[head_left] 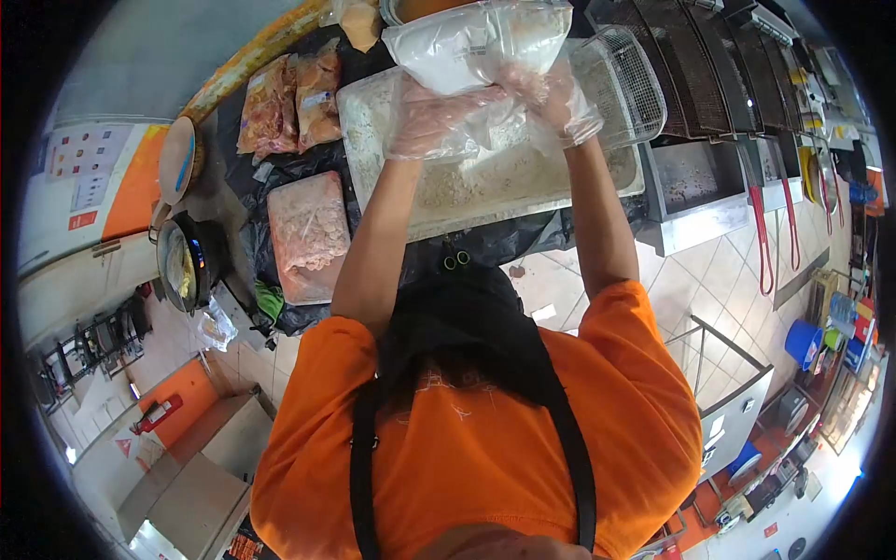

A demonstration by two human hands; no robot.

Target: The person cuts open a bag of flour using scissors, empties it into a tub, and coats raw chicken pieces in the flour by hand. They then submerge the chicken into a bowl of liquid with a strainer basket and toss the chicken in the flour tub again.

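Note:
Both my hands wear loose clear plastic gloves and are raised above a large tray [448, 222] with whitish, flour-like powder and crumbs in it. A clear plastic bag of white powder [448, 58] is held up between them. My left hand [446, 117] grips the bag's lower left side, its fingers wrapped against the plastic. My right hand [551, 96] closes on the bag's lower right side, fingers partly hidden by the plastic. Beside the right hand, a wire fry basket [633, 79] rests over the tray's right end.
Left of the tray lie bagged marinated meat pieces [269, 107] and a shallow tub of pale coated meat [310, 224]. Scissors [456, 259] lie at the table's near edge. Fryers with red-handled baskets [761, 233] stand to the right. A black pot [191, 261] is at far left.

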